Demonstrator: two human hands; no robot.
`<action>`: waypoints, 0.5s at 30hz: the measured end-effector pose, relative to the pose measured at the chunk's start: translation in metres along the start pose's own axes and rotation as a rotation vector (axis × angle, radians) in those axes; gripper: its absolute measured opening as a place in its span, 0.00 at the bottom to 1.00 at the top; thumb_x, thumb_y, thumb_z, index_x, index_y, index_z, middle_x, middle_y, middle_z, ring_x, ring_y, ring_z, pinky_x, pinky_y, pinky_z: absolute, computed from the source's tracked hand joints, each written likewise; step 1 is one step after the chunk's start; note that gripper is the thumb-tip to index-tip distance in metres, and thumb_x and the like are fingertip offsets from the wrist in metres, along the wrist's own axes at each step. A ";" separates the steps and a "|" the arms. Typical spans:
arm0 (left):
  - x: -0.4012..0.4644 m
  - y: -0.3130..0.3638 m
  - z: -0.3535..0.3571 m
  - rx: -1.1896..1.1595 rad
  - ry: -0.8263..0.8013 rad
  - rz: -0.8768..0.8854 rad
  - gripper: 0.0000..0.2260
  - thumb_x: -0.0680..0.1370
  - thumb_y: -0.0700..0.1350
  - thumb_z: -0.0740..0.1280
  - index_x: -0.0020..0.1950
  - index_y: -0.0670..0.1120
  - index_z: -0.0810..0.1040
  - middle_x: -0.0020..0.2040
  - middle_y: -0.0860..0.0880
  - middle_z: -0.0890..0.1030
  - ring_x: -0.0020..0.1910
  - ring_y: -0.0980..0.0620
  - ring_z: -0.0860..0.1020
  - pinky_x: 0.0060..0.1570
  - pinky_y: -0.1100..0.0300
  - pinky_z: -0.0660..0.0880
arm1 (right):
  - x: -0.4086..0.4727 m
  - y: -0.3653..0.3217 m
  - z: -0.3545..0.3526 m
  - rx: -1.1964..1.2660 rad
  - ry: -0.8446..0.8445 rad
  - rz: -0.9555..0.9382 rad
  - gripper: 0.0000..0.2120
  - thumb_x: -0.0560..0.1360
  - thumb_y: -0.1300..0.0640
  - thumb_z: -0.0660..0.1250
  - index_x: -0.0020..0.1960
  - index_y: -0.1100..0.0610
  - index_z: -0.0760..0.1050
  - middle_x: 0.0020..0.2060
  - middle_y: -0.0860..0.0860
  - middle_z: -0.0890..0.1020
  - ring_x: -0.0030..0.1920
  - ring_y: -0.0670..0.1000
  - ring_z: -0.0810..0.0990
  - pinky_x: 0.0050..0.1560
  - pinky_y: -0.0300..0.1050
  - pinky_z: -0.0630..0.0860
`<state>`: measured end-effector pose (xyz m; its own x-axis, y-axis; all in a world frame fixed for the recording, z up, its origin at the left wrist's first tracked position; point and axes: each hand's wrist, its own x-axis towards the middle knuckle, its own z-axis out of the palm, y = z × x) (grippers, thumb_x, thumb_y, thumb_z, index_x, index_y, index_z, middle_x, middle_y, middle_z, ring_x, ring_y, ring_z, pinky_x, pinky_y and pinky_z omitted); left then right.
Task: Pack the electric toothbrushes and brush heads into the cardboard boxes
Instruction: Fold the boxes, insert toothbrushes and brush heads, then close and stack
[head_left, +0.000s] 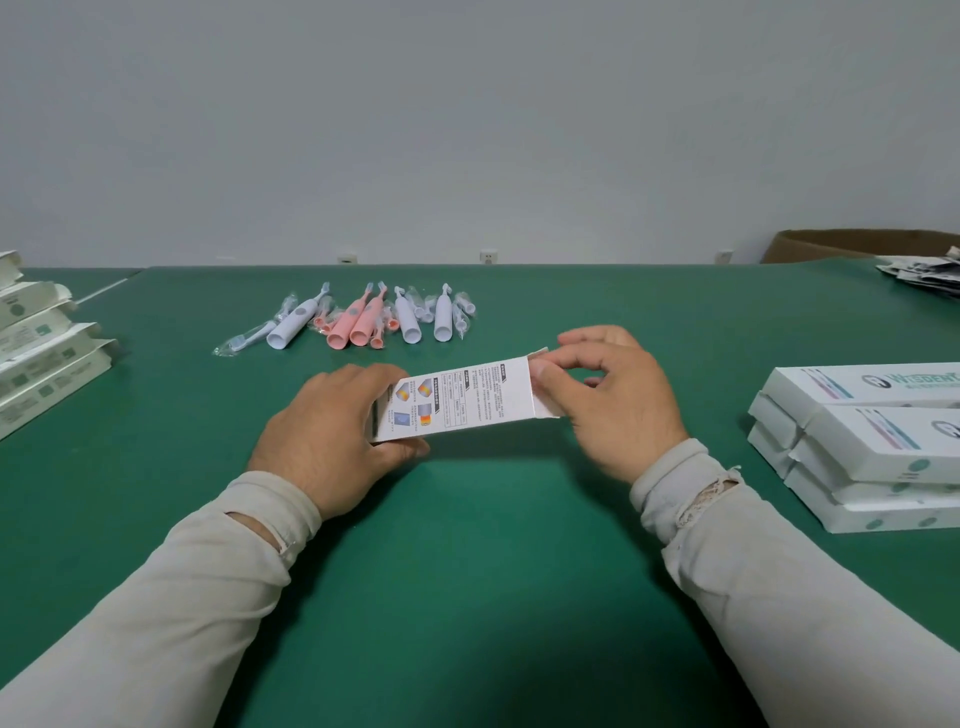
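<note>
A white printed cardboard box (462, 397) lies slanted just above the green table, held between both hands. My left hand (332, 436) grips its left end, fingers curled round it. My right hand (613, 400) pinches the flap at the box's right end between thumb and fingers. Farther back lie white toothbrushes (296, 325) and pink toothbrushes (356, 322), with wrapped brush heads (244, 340) scattered among them.
A stack of closed white boxes (872, 447) sits at the right. Several flat boxes (36, 358) lie fanned at the left edge. A brown carton (857, 244) and some printed leaflets (924, 273) are at the back right. A wall rises behind the green table (483, 545).
</note>
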<state>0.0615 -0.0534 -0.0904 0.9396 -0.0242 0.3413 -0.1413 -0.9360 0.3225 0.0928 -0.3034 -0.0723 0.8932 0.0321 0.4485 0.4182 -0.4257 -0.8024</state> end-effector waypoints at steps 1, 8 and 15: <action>0.000 0.000 0.000 -0.005 0.005 -0.001 0.24 0.69 0.63 0.72 0.61 0.62 0.70 0.53 0.59 0.75 0.55 0.51 0.72 0.53 0.47 0.75 | -0.001 0.000 0.002 0.034 -0.037 0.018 0.07 0.75 0.53 0.72 0.40 0.43 0.84 0.55 0.43 0.78 0.60 0.39 0.75 0.65 0.45 0.72; -0.001 0.000 0.002 -0.047 -0.010 0.026 0.24 0.69 0.62 0.74 0.62 0.61 0.71 0.54 0.59 0.76 0.55 0.52 0.72 0.54 0.47 0.75 | -0.006 -0.003 0.011 0.321 -0.358 0.133 0.14 0.82 0.61 0.63 0.47 0.50 0.86 0.54 0.39 0.84 0.68 0.32 0.68 0.73 0.40 0.64; 0.000 -0.005 0.000 -0.043 0.018 0.003 0.23 0.68 0.64 0.73 0.60 0.62 0.71 0.51 0.59 0.75 0.53 0.51 0.73 0.51 0.48 0.75 | 0.008 0.008 -0.013 0.283 -0.100 0.117 0.10 0.76 0.63 0.71 0.46 0.49 0.83 0.50 0.44 0.85 0.46 0.49 0.82 0.61 0.61 0.77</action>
<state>0.0621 -0.0481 -0.0919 0.9337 -0.0203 0.3576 -0.1576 -0.9199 0.3592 0.1007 -0.3180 -0.0701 0.9438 0.0921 0.3173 0.3287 -0.1642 -0.9301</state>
